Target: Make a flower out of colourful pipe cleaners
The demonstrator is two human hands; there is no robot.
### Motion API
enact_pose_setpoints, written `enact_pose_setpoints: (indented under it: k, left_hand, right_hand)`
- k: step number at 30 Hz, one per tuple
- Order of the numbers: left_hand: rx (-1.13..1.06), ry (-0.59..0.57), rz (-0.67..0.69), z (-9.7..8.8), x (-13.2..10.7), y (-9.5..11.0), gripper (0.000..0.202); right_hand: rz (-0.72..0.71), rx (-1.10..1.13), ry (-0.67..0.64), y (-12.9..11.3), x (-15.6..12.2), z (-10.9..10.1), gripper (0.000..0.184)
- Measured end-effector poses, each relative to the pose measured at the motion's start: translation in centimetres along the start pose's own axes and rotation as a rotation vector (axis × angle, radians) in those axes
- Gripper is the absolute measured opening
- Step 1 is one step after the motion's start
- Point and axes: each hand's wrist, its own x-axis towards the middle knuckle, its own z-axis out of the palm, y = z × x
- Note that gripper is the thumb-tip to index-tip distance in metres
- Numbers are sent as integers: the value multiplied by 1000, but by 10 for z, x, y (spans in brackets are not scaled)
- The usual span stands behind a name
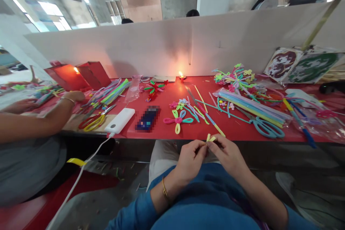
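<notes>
yellow strip (211, 139): partly hidden by fingers (215, 148) | phone screen (147, 119): blurred

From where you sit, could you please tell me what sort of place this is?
Probably a craft workshop: bundled fuzzy stems, a looped flower and blue-handled scissors lie on a red worktable.

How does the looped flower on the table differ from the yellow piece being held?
The flower is multicoloured; the yellow piece shows only pale yellow. The flower lies on the red table, while the yellow piece is pinched between left hand and right hand. Both include yellow.
</notes>
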Motion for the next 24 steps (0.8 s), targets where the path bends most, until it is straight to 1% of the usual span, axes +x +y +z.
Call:
enact_pose_setpoints:
  k: [2,4,6,9,12,15,16,17,18,19,21,23,24]
  left_hand:
    - [119,16,75,0,-1,-1,24]
    - [128,16,82,0,-2,-2,25]
    - [48,10,38,0,-2,-3,24]
    - [-179,-46,-81,0,-1,-2,25]
    - [-491,-187,-218,1,-1,0,28]
    - [-794,-438,-311,2,-3,-1,30]
    - [-855,-516,-330,2,-4,-2,30]
    - [-891,-565,-344,2,-4,-3,31]
    - [-898,-579,-353,2,-4,-4,31]
    - [-879,-553,-360,1,-3,-5,30]
    - [-779,-422,-356,-1,-1,-7,28]
    - [-636,-270,-319,-2,2,-7,27]
    - [-570,-206,-285,-3,3,-6,26]
  right_hand:
    - [6,-1,15,-3,0,1,17]
    - [30,56,-1,-3,1,2,16]
    - [56,168,-34,0,1,3,16]
    - [89,441,-86,3,1,5,19]
    - [155,703,-134,5,-2,7,18]
    - [197,862,-199,5,-7,9,21]
    - [193,899,-231,5,-9,10,22]
    - [187,926,-260,5,-10,10,21]
    - [190,941,-279,5,-10,10,20]
    - [207,942,-290,5,-9,10,17]
    - [253,905,-272,6,-7,11,18]
    - [260,814,-192,8,-4,13,20]
    - [238,754,-134,10,-3,13,18]
